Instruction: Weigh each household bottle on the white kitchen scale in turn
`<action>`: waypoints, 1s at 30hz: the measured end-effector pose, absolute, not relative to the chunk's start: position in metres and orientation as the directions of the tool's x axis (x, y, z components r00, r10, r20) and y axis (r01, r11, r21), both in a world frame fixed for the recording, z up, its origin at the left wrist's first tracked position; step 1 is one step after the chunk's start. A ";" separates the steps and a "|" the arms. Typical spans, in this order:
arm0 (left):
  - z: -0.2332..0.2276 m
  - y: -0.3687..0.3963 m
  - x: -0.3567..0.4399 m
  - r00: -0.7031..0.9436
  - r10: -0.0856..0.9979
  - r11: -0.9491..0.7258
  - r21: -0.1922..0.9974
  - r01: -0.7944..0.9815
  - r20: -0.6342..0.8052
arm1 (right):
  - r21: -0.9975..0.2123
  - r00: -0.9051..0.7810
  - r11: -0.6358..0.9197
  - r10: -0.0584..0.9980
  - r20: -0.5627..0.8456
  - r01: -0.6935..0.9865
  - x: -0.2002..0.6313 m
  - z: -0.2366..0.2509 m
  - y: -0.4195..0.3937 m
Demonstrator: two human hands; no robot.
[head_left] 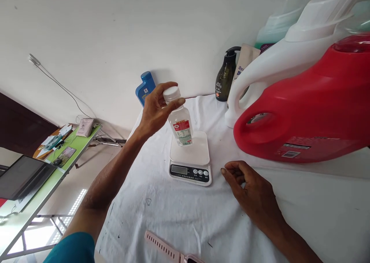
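My left hand point(157, 109) grips a clear plastic bottle point(182, 126) around its neck, just under the white cap. The bottle carries a red, white and green label and tilts slightly. Its base is over the white platform of a kitchen scale point(189, 155); whether it touches is unclear. The scale's display looks blank, with round buttons beside it. To the right of the scale, my right hand point(254, 191) lies on the white cloth. Its fingers are curled in, thumb close to the index finger, with nothing visible in them.
A red jug point(303, 105) and a white jug point(277, 62) stand at right, beside a dark pump bottle point(225, 78). A blue bottle point(143, 89) is behind my left hand. A pink-strapped watch point(163, 247) lies in front. The green table point(72, 151) at left holds a laptop point(26, 178).
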State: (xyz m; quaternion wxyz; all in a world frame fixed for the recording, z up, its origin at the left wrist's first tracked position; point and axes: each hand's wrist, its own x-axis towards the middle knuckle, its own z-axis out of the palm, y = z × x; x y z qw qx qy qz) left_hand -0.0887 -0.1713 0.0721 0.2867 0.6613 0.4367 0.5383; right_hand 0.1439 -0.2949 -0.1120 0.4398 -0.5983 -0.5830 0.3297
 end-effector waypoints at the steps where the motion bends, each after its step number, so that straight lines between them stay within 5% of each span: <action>1: 0.069 -0.175 -0.087 0.062 0.879 -0.470 0.835 0.285 0.473 | -0.912 0.103 0.066 0.988 0.117 0.405 0.144 -0.112 -0.295; 10: 0.043 -0.172 -0.088 0.317 0.741 -0.670 0.612 0.421 0.593 | -0.920 0.080 0.054 0.993 0.091 0.388 0.145 -0.101 -0.297; 17: 0.039 -0.175 -0.089 0.351 0.745 -0.667 0.647 0.370 0.567 | -0.914 0.116 -0.011 0.993 0.039 0.405 0.145 -0.099 -0.295; 25: 0.033 -0.194 -0.091 0.271 0.779 -0.627 0.694 0.354 0.565 | -0.894 0.191 -0.110 0.981 -0.027 0.434 0.144 -0.094 -0.293; 30: -0.017 -0.190 -0.121 0.001 0.875 -0.455 0.820 0.347 0.484 | -0.874 0.220 -0.146 0.974 -0.046 0.464 0.143 -0.095 -0.291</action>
